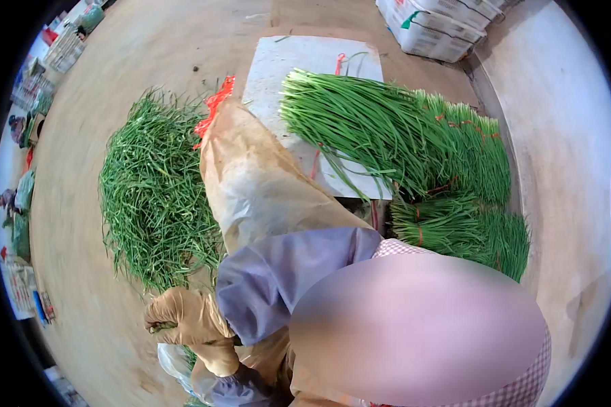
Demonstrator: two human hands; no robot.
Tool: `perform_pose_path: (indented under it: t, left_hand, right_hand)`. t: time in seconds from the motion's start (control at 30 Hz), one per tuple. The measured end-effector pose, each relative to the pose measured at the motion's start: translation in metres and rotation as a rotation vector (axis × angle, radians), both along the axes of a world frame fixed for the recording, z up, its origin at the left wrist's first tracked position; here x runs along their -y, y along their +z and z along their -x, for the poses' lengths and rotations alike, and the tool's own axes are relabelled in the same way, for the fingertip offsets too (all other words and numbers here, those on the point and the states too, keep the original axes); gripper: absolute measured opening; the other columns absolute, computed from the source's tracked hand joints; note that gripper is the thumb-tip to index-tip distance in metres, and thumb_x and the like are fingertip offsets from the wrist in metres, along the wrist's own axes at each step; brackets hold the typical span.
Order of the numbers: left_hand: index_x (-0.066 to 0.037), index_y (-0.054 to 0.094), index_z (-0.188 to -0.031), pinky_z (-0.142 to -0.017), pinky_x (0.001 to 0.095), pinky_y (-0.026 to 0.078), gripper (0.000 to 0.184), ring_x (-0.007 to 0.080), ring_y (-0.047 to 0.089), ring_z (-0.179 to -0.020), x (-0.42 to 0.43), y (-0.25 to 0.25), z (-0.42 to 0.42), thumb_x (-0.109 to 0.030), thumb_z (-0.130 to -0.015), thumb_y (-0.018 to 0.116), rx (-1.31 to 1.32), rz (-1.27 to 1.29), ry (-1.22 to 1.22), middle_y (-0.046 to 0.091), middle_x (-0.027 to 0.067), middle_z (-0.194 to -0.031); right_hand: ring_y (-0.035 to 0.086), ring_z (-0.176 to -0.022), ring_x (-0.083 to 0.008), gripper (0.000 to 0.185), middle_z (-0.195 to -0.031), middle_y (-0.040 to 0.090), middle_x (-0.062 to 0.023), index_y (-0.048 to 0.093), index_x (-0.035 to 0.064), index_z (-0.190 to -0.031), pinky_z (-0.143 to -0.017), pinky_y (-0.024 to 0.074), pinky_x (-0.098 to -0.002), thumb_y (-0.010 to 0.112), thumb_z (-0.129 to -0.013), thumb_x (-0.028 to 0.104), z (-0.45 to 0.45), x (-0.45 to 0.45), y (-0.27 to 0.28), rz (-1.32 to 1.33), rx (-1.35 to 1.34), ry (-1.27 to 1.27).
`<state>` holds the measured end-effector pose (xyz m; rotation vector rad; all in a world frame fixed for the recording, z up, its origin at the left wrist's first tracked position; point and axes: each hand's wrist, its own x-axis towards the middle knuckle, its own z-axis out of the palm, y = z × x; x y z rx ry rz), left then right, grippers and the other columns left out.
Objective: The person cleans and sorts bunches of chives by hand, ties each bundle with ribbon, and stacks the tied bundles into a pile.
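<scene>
My right hand (180,315), in a tan glove under a blue-grey sleeve, is at the lower left. Its fingers are curled closed, and a bit of green leaf shows between them. Just below it is my left hand (217,357), gloved too, with its fingers mostly hidden. Near both hands a clear plastic bag (173,361) shows with some green leaves beside it. Above my right hand spreads a loose heap of tangled green leaves (159,190). A large loose bunch of garlic chives (366,122) lies on a white board (261,74), its pale ends toward the left.
Tied bundles of chives (448,224) are stacked at the right by a pale wall (557,115). A tan apron (251,176) covers my leg, near a red plastic strip (215,112). White crates (434,30) stand at the back. Other people (19,130) sit far left.
</scene>
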<state>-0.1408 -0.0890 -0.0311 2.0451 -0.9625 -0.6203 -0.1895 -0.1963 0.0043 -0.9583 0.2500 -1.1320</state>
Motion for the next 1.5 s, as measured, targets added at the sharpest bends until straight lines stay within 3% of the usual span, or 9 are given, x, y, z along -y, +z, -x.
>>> perform_pose_path:
  t: [0.4, 0.6, 0.73, 0.8, 0.93, 1.13, 1.27, 1.4, 1.5]
  left_hand:
    - [0.003, 0.045, -0.136, -0.089, 0.0355, 0.049, 0.062, 0.0244, 0.061, -0.103, 0.05, 0.017, 0.043, -0.005, -0.079, 0.067, 0.254, 0.156, -0.048, 0.062, 0.0175, -0.117]
    - [0.004, 0.047, -0.134, -0.084, 0.0346, 0.051, 0.064, 0.0247, 0.064, -0.095, 0.1, 0.068, 0.045, -0.002, -0.074, 0.068, 0.175, -0.002, -0.403, 0.065, 0.0164, -0.109]
    - [0.005, 0.045, -0.136, -0.088, 0.0346, 0.051, 0.065, 0.0244, 0.063, -0.103, 0.137, 0.081, 0.006, -0.001, -0.076, 0.068, 0.512, 0.287, -0.426, 0.063, 0.0178, -0.119]
    - [0.005, 0.043, -0.138, -0.094, 0.0355, 0.049, 0.064, 0.0243, 0.061, -0.109, 0.174, 0.116, 0.051, 0.007, -0.077, 0.062, 0.486, 0.294, -0.378, 0.06, 0.0175, -0.126]
    - [-0.003, 0.044, -0.141, -0.083, 0.0398, 0.055, 0.072, 0.0294, 0.067, -0.097, 0.251, 0.13, 0.14, 0.014, -0.071, 0.058, 0.503, 0.513, -0.84, 0.066, 0.0191, -0.112]
    - [-0.019, 0.042, -0.142, -0.071, 0.0459, 0.054, 0.072, 0.0395, 0.067, -0.084, 0.341, 0.083, 0.237, 0.003, -0.076, 0.061, 1.047, 0.082, -1.026, 0.069, 0.0162, -0.099]
    - [-0.023, 0.042, -0.141, -0.082, 0.0457, 0.053, 0.074, 0.0379, 0.065, -0.099, 0.367, 0.06, 0.283, 0.002, -0.074, 0.061, 1.061, -0.065, -1.116, 0.065, 0.0181, -0.111]
    - [-0.019, 0.043, -0.142, -0.086, 0.0435, 0.052, 0.072, 0.0351, 0.066, -0.099, 0.382, 0.045, 0.297, 0.004, -0.076, 0.057, 1.066, -0.245, -1.177, 0.068, 0.0183, -0.106]
    - [-0.019, 0.046, -0.14, -0.087, 0.0432, 0.052, 0.07, 0.0347, 0.066, -0.1, 0.388, 0.034, 0.295, 0.003, -0.075, 0.057, 1.012, -0.281, -1.18, 0.068, 0.0179, -0.106]
  right_hand:
    - [0.048, -0.067, -0.0068, 0.007, -0.067, 0.054, -0.0008, 0.06, 0.0004, -0.082, -0.06, 0.0402, -0.0255, 0.065, -0.078, 0.003, 0.051, 0.028, 0.02, -0.302, 0.039, -0.17]
    - [0.061, -0.073, -0.0102, 0.009, -0.076, 0.065, -0.0038, 0.064, 0.002, -0.09, -0.066, 0.0499, -0.0264, 0.067, -0.088, 0.01, 0.191, 0.118, 0.035, -0.233, 0.122, -0.126]
    - [0.065, -0.073, -0.0115, 0.013, -0.078, 0.067, -0.0044, 0.066, 0.002, -0.097, -0.061, 0.0514, -0.0269, 0.067, -0.09, 0.013, 0.304, 0.106, -0.011, 0.346, -0.572, -0.398]
    - [0.062, -0.069, -0.0099, 0.013, -0.075, 0.065, -0.0026, 0.066, 0.0015, -0.1, -0.058, 0.0497, -0.0244, 0.063, -0.093, 0.012, 0.351, 0.086, -0.018, -0.222, -0.529, -0.327]
    - [0.057, -0.066, -0.0085, 0.02, -0.074, 0.062, -0.0011, 0.066, -0.0014, -0.101, -0.062, 0.0495, -0.0245, 0.061, -0.095, 0.018, 0.449, 0.093, -0.048, -0.339, -0.61, -0.844]
    - [0.063, -0.068, -0.0213, 0.043, -0.074, 0.066, -0.0107, 0.065, -0.0001, -0.102, -0.065, 0.0504, -0.0334, 0.066, -0.09, 0.041, 0.493, 0.111, -0.075, -0.082, -1.438, -0.821]
    - [0.062, -0.068, -0.0299, 0.039, -0.073, 0.064, -0.0125, 0.064, 0.0042, -0.092, -0.065, 0.0493, -0.0382, 0.067, -0.088, 0.043, 0.491, 0.129, -0.086, -0.11, -1.531, -0.845]
    - [0.06, -0.062, -0.0248, 0.027, -0.069, 0.063, -0.0091, 0.063, 0.0054, -0.089, -0.059, 0.0479, -0.0343, 0.065, -0.091, 0.032, 0.493, 0.136, -0.112, 0.036, -1.326, -0.943]
    - [0.055, -0.053, -0.0145, 0.019, -0.065, 0.06, -0.003, 0.064, 0.0057, -0.086, -0.052, 0.0454, -0.0279, 0.064, -0.092, 0.024, 0.5, 0.134, -0.108, -0.332, -0.604, -0.77]
